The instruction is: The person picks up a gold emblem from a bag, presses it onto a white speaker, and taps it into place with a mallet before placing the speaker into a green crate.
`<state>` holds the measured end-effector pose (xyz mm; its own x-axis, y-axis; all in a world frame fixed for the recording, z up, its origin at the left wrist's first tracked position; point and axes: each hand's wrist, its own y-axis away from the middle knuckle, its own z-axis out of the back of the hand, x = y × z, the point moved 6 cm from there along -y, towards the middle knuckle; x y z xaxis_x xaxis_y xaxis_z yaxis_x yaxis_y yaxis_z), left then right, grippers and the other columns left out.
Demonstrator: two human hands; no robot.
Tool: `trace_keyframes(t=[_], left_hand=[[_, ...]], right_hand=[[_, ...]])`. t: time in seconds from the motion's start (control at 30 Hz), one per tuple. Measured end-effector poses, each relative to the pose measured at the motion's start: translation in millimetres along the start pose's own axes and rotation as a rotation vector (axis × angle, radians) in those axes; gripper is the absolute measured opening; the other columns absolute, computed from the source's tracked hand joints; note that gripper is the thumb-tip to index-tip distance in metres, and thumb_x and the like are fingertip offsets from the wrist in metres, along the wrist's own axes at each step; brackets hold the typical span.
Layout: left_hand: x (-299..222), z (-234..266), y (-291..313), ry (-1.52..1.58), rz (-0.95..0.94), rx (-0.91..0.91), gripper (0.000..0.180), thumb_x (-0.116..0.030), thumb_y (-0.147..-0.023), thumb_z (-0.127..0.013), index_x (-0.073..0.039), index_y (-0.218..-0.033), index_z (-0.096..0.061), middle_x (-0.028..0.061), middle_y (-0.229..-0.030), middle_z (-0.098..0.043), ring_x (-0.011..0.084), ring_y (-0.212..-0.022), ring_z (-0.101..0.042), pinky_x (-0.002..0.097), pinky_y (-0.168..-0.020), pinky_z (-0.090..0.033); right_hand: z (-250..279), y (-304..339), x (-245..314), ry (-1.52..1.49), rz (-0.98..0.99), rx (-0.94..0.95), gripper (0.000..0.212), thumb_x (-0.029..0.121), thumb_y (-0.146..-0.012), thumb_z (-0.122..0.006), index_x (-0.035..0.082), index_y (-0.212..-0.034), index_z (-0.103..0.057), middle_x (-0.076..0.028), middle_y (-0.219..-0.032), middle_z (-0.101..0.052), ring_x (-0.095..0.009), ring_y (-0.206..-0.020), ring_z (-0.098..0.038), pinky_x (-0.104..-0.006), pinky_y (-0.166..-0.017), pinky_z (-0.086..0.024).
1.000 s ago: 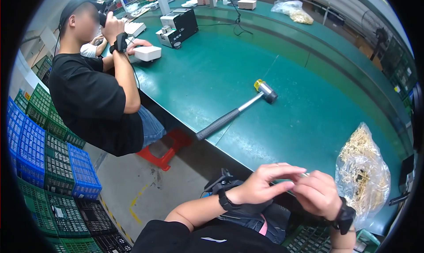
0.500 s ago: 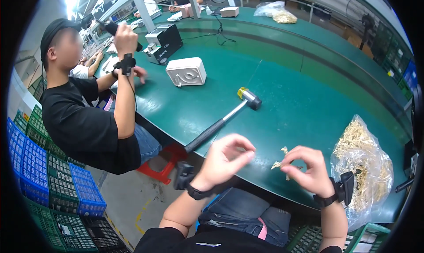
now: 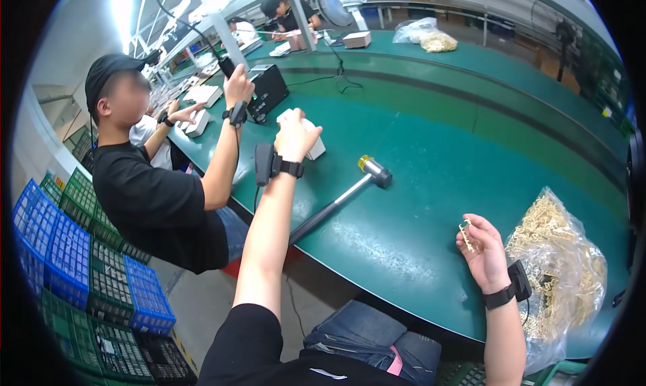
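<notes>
My left hand (image 3: 296, 140) is stretched out over a white rectangular plastic part (image 3: 316, 148), fingers curled onto it. The hand covers most of the part, which rests on the green table. A small pale-gold metal piece with a hooked end (image 3: 465, 238) is held between the thumb and fingers of my right hand (image 3: 487, 255), palm up above the table. Between my hands lies a mallet (image 3: 344, 196) with one yellow and one black face and a dark grip. To the right of my right hand is a clear plastic bag (image 3: 555, 278) full of similar gold pieces.
At the left a co-worker (image 3: 158, 177) in black holds a dark corded tool (image 3: 227, 65) beside a black box-shaped device (image 3: 268, 93). Blue and green crates (image 3: 64, 251) are stacked at far left. Another bag of pale pieces (image 3: 437, 41) lies on the far table.
My left hand has reached forward and left onto the white part. My right hand has turned palm up with one gold piece in its fingers. The co-worker's raised hand has come down.
</notes>
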<state>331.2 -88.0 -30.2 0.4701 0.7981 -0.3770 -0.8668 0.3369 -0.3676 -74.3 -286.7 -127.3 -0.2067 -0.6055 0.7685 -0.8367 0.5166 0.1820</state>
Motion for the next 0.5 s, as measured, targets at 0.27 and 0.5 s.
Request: trace_keyframes(t=[0.27,0.5], left_hand=[[33.4,8.8,11.7,0.006,0.059,-0.157,0.056,-0.025,-0.073,-0.074,-0.002,-0.120,-0.053,0.0244,-0.124,-0.056,0.0396,-0.108,-0.060,0.0481,-0.089,-0.050],[-36.3,46.6,93.5,0.605,-0.410,0.222,0.057,-0.020,-0.081,-0.071,0.002,-0.128,-0.049,0.0196,-0.115,-0.062,0.0292,-0.107,-0.061,0.0376,-0.094,-0.047]], right_hand=[[-11.0,3.9,-2.6,0.101,0.046,0.042,0.024,0.003,-0.090,-0.061,0.002,-0.114,-0.058,-0.004,-0.092,-0.062,-0.012,-0.079,-0.063,-0.0240,-0.073,-0.053],[-0.1,7.3,10.5,0.180,0.195,-0.085,0.028,0.001,-0.090,-0.061,0.002,-0.117,-0.055,-0.005,-0.100,-0.061,-0.013,-0.090,-0.063,-0.0239,-0.077,-0.053]])
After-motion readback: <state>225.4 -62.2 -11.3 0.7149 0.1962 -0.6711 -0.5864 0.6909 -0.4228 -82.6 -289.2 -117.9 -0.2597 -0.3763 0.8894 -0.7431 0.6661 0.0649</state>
